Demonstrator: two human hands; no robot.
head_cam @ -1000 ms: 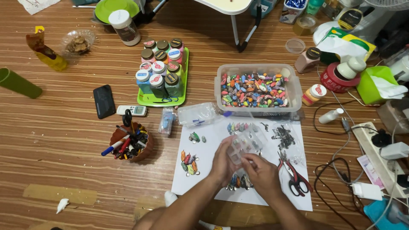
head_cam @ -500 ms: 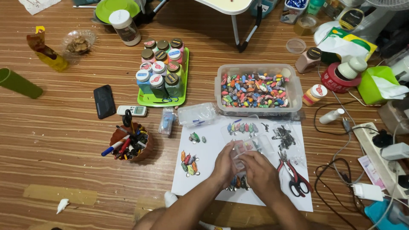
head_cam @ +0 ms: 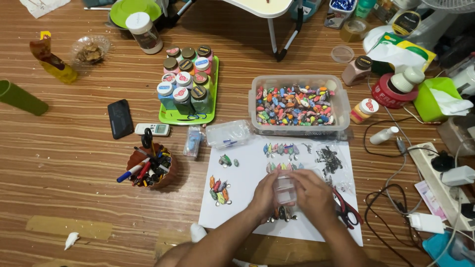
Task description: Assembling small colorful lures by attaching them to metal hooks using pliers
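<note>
Both hands, left hand (head_cam: 265,194) and right hand (head_cam: 312,194), close around one small clear box (head_cam: 285,190) over one white sheet (head_cam: 247,198); one pair of red scissors (head_cam: 347,211) alongside.

Two hands: left hand (head_cam: 265,194) and right hand (head_cam: 312,194), fingers closed on one small clear box (head_cam: 285,190).

- Paper sheet (head_cam: 247,198), under the fingers: one.
- Scissors (head_cam: 347,211), just right of the fingers: one pair.
- Clear tub (head_cam: 297,81) of coloured pieces, beyond the fingertips: one.
- Green tray (head_cam: 174,118), far left of the fingers: one, carrying ten jars (head_cam: 181,79).
- Phone (head_cam: 120,118): one.
- Remote (head_cam: 153,129): one.
- Pen pot (head_cam: 151,165), left of the fingers: one.
- Green cup (head_cam: 22,99): one.
</note>
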